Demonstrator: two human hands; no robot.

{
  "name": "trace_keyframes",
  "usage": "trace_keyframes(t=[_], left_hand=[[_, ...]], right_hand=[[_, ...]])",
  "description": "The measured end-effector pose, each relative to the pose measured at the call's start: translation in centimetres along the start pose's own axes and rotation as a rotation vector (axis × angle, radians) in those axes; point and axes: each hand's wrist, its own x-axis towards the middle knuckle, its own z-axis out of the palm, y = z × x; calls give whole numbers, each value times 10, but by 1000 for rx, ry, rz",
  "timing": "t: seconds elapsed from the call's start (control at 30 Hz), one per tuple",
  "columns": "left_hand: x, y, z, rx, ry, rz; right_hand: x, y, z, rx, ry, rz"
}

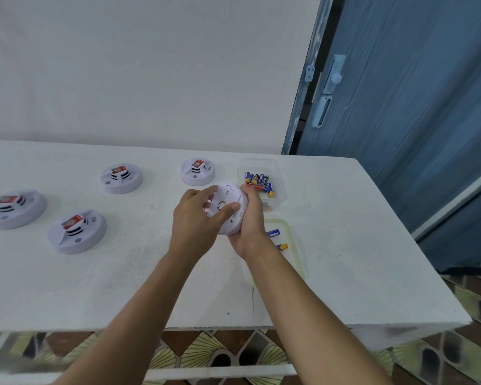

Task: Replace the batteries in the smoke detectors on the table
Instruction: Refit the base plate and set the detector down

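I hold a white round smoke detector [229, 202] tilted on edge above the table, its back face toward me. My right hand [249, 218] grips its right rim from behind. My left hand [199, 215] lies over the back face, thumb and fingers curled on it. Several more white detectors stand on the table: one at the back centre [197, 172], one left of it [121, 177], one near the left [77, 232] and one at the far left [16, 208]. A clear box [272, 168] holds several blue and gold batteries [258, 182]. A green-rimmed tray [290, 232] holds two batteries [274, 233].
The white table [95, 287] ends at a front edge close to me and a right edge beside a blue door [414, 120]. A white wall stands behind. Patterned floor tiles [233, 354] show below the table.
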Motion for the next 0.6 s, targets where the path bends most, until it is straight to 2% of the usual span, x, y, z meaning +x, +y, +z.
trace_keyframes(t=[0.13, 0.37, 0.6], left_hand=[[1, -1, -2, -31, -37, -20], [4, -10, -9, -139, -242, -9], [7, -17, -11, -182, -247, 57]], right_hand=[[0, -2, 0, -27, -14, 0], [1, -8, -5, -64, -24, 0], [5, -7, -6, -10, -50, 15]])
